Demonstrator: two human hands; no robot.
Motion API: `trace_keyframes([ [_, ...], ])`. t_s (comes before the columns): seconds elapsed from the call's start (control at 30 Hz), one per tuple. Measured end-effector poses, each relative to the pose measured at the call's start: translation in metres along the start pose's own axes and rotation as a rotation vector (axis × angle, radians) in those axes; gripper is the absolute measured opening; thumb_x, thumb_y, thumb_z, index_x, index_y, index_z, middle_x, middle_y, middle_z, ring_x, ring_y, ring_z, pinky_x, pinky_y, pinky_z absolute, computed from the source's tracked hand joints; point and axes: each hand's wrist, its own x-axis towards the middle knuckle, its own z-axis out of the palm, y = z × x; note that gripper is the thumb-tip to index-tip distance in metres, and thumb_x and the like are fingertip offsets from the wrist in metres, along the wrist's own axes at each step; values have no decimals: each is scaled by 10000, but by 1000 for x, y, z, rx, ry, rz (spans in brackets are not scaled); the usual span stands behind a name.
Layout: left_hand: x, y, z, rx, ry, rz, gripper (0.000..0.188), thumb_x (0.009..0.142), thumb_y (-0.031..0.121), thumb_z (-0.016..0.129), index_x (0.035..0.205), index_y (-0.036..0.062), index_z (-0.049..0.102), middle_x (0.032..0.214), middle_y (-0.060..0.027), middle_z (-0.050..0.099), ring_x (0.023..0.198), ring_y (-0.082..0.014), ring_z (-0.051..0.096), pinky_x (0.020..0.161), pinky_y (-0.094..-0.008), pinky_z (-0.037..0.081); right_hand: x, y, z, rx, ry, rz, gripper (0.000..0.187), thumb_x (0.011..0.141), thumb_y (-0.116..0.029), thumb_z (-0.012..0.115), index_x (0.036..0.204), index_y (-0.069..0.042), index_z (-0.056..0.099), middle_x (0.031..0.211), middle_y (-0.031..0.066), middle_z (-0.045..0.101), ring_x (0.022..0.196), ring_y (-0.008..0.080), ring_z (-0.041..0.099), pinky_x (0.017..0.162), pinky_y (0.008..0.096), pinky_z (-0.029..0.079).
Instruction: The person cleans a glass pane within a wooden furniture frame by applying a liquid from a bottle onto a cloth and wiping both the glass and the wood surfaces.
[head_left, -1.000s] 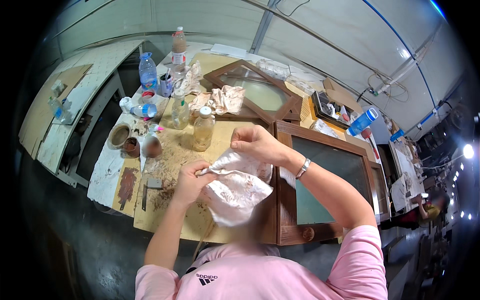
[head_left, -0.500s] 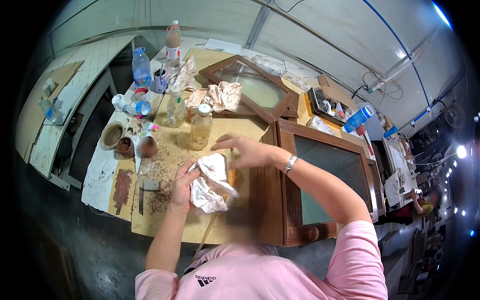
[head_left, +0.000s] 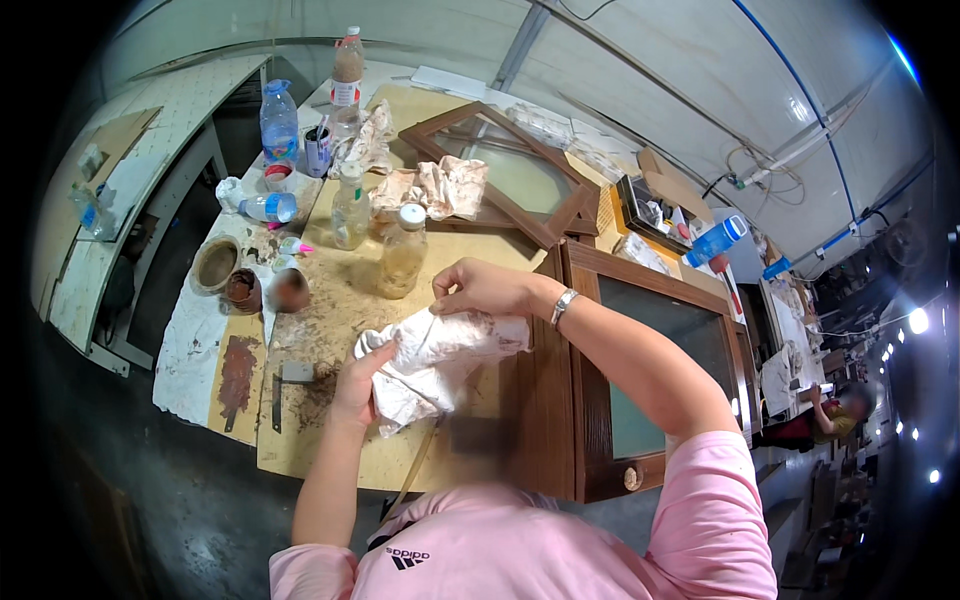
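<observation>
A white cloth (head_left: 430,365) with reddish-brown stains is spread between my hands above the worktable. My left hand (head_left: 360,385) grips its left side, the thumb lying on top. At the cloth's upper edge my right hand (head_left: 485,288) is closed, thumb and fingers pinching the fabric. Just beyond the cloth stands a jar (head_left: 404,262) with a white lid and cloudy yellowish contents. Right of my hands is a brown wooden cabinet door (head_left: 590,440) with a glass pane and a round knob (head_left: 633,478). It stands partly behind my right forearm.
Brown-stained cups (head_left: 243,290), a scraper (head_left: 278,400) and a glass bottle (head_left: 350,212) stand or lie at the left. Crumpled rags (head_left: 440,188) rest by another framed door (head_left: 500,165) at the back. A blue bottle (head_left: 718,240) lies back right. Another person (head_left: 830,415) is far right.
My right hand has come onto the cloth and pinches its upper edge. The bunched cloth is now opened out wider toward the right.
</observation>
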Motion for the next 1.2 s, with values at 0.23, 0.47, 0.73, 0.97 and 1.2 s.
trace_keyframes([
  [0.23, 9, -3, -9, 92, 117, 71, 267, 986, 92, 594, 1211, -51, 617, 1141, -148, 694, 1007, -225, 696, 888, -365, 564, 12, 8, -17, -225, -8, 22, 275, 890, -239, 735, 784, -11, 625, 660, 1, 553, 651, 80, 474, 592, 291, 412],
  [0.47, 6, -5, -14, 169, 136, 282, 252, 969, 82, 624, 1186, -45, 627, 1117, -119, 697, 927, -166, 683, 815, -299, 557, 5, 12, -29, -269, -79, 74, 141, 797, -113, 716, 812, 8, 645, 675, 23, 597, 637, 103, 516, 571, 305, 425],
  [0.73, -15, -2, 17, 691, -295, 180, 266, 942, 231, 721, 1020, -22, 738, 895, -65, 750, 847, -116, 692, 761, -241, 536, 13, 42, -36, 47, 139, 38, 142, 791, 60, 569, 886, 1, 656, 860, 18, 665, 791, 107, 589, 672, 268, 485],
  [0.97, 34, -24, 12, 577, 36, 168, 248, 959, 135, 683, 1127, -47, 663, 988, -48, 691, 857, -79, 626, 774, -225, 511, 5, 20, -34, 111, 96, -13, 175, 822, 51, 566, 946, -15, 671, 927, -5, 665, 876, 66, 589, 746, 242, 484],
  [1.2, 46, -37, 30, 527, -73, 218, 169, 958, 151, 676, 1057, 14, 682, 887, 8, 669, 768, -47, 571, 706, -221, 453, -5, 10, -31, 82, 103, -38, 192, 813, 44, 583, 974, -15, 670, 946, 28, 676, 894, 105, 601, 764, 279, 489],
])
